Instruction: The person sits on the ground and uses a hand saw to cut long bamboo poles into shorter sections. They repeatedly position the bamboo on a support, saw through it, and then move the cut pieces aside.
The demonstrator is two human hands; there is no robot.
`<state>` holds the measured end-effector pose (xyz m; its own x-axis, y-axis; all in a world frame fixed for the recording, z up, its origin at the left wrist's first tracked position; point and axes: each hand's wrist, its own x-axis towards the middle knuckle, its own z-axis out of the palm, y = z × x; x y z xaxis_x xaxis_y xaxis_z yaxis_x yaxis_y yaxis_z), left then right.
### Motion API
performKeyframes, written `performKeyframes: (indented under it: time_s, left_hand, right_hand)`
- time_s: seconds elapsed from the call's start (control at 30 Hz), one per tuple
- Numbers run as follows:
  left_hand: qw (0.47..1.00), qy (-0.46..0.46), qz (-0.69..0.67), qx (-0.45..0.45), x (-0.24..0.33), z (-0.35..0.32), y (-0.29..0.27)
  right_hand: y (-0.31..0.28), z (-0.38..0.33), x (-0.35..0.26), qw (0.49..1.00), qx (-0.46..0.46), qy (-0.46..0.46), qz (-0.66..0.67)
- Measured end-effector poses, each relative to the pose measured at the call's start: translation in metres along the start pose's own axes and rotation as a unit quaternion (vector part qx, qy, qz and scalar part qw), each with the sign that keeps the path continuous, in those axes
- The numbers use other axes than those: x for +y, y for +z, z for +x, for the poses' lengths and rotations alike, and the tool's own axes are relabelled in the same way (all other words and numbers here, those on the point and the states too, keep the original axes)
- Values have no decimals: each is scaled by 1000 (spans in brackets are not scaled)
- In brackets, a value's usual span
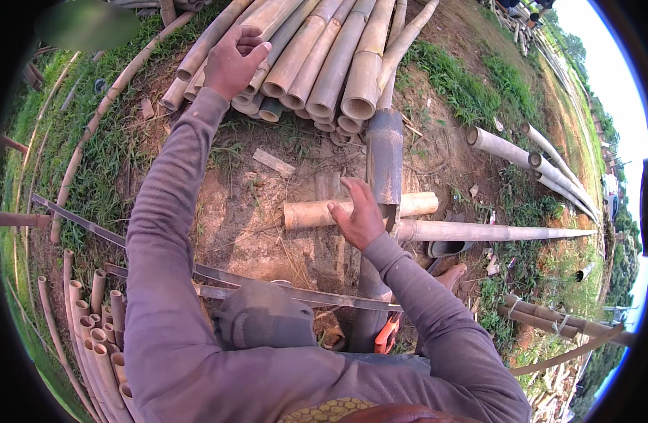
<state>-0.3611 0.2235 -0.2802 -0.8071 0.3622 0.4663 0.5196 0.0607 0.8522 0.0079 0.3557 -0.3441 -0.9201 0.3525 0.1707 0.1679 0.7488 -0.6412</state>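
Nearest: grey-sleeved forearms rising from lower edge, long thin metal strips crossing left-right under them, orange-handled tool on the dirt beside the post base.

Right hand resting flat, fingers spread, on a short bamboo section. Not wrapped round it; palm on top. Section lying on bare dirt, long axis left-right, cut ends open at both sides, right end just past the dark upright metal post. Touching or nearly touching the post; cannot tell which.

Just behind on the right: long tapered bamboo pole, same left-right axis, thin tip pointing right.

Open room: bare dirt patch left of the section, scattered with chips and a small wood offcut. Right side boxed in by post and tapered pole.

Farther: left hand stretched out, fingers curled over the cut ends of the stacked bamboo pile. Gripping a culm end or only pressing, cannot tell. Pile axes running away from the viewer, open ends facing in.

Edges: more cut culms bundled at lower left, pale poles on grass at right.
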Motion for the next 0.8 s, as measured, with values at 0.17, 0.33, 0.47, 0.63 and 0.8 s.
performKeyframes:
  time_s: [0.17, 0.33, 0.47, 0.63, 0.8]
  left_hand:
    - [997, 18, 23, -69, 46, -87, 35]
    - [901, 7, 108, -420, 90, -174, 83]
    - [777, 60, 176, -601, 144, -228, 142]
    - [718, 115, 195, -658, 176, -255, 184]
    - [707, 160, 266, -636, 165, -246, 185]
  right_hand:
    - [-33, -170, 35, 989, 52, 141, -1]
    - [-58, -364, 43, 948, 130, 278, -84]
    - [-67, -449, 12, 900, 172, 373, -143]
    - [-90, -466, -13, 877, 247, 363, -193]
    - [-112, -468, -16, 810, 208, 439, -329]
